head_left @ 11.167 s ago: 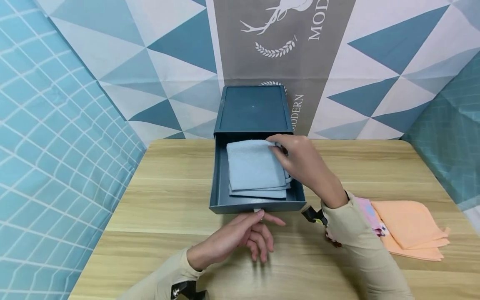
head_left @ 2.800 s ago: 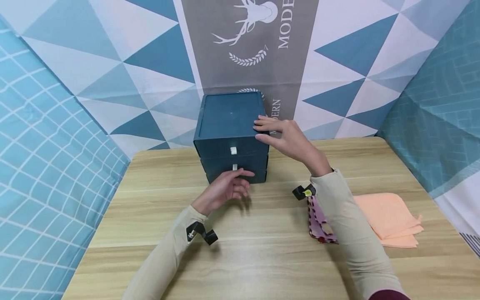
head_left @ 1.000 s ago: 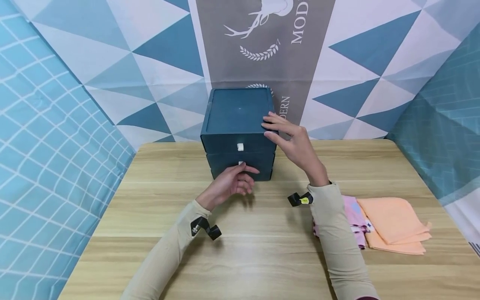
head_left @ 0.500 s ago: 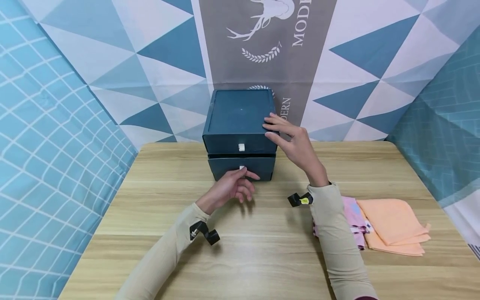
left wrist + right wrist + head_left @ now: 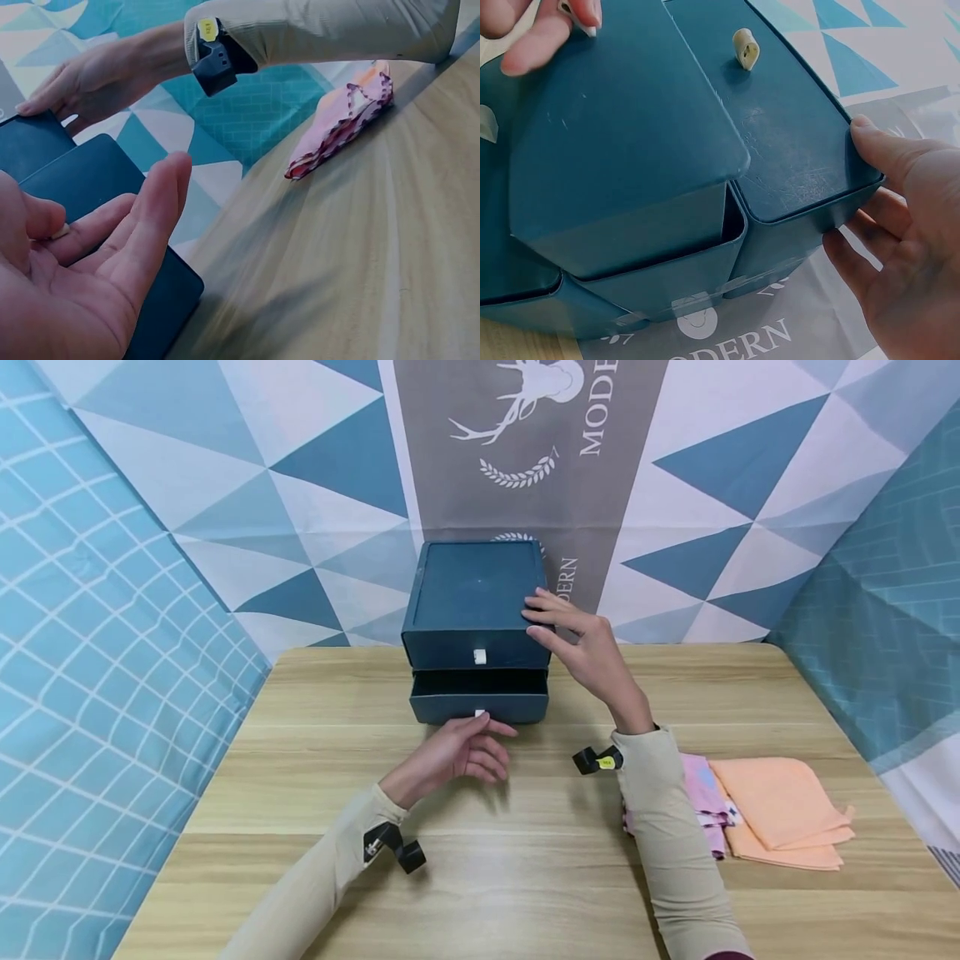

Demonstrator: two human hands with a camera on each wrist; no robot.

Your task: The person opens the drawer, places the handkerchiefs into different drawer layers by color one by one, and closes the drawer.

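Note:
A dark blue drawer cabinet (image 5: 480,583) stands at the back of the wooden table, its top drawer (image 5: 442,650) closed with a white pull tab showing. The middle drawer (image 5: 450,708) is partly pulled out; the visible inside is dark. My left hand (image 5: 457,753) pinches that drawer's white tab (image 5: 585,28) between thumb and index finger, other fingers loosely bent. My right hand (image 5: 592,647) rests on the cabinet's upper right front corner. In the right wrist view its thumb lies on the top drawer's front, fingers along the side. The lower drawer (image 5: 517,225) looks closed.
A folded orange cloth (image 5: 780,806) lies on the table's right side. Beside it is a pink patterned cloth (image 5: 703,785), partly hidden by my right sleeve (image 5: 675,835). A patterned wall covering (image 5: 337,485) stands right behind the cabinet.
Earlier, my right hand was at a folded light blue cloth in an open drawer, which later was closed. Over the last second, the middle drawer has slid out toward me with my left hand.

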